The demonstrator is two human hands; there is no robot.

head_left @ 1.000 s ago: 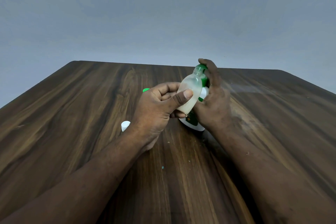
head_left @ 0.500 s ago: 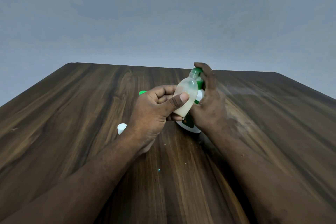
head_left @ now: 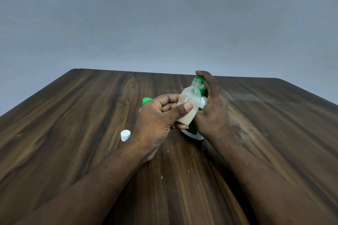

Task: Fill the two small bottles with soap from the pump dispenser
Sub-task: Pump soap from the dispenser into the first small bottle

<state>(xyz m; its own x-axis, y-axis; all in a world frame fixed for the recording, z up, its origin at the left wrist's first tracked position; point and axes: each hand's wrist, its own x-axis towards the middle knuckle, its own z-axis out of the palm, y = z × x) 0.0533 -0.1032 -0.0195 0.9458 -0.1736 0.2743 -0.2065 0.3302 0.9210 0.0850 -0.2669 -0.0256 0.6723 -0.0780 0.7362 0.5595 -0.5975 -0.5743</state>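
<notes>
a small see-through bottle [head_left: 188, 105] is held tight in the left hand [head_left: 159, 118], with the thumb pressed on its front and the fingers curled round its back. the bottle is tilted, and its open neck is set right under the green spout of the pump dispenser [head_left: 198, 80]. pale soap is seen in the lower part of the bottle, and the upper part looks cloudy.

the pump dispenser is stood on the wooden table [head_left: 73, 133], just behind the small bottle. its white and green body is mostly hidden by both hands, and only its bottom edge is seen near the table. the right hand [head_left: 213, 113] is wrapped round the dispenser from the right side, and one finger is laid over the top of the green pump head. the two hands are touching each other near the bottle.

a green cap [head_left: 146, 100] is seen just behind the left hand, with a bit of something pale under it; what it sits on cannot be told, because most of it is hidden. a small white cap [head_left: 125, 135] is lying on the table beside the left wrist. a few tiny crumbs are scattered on the table near the arms.
</notes>
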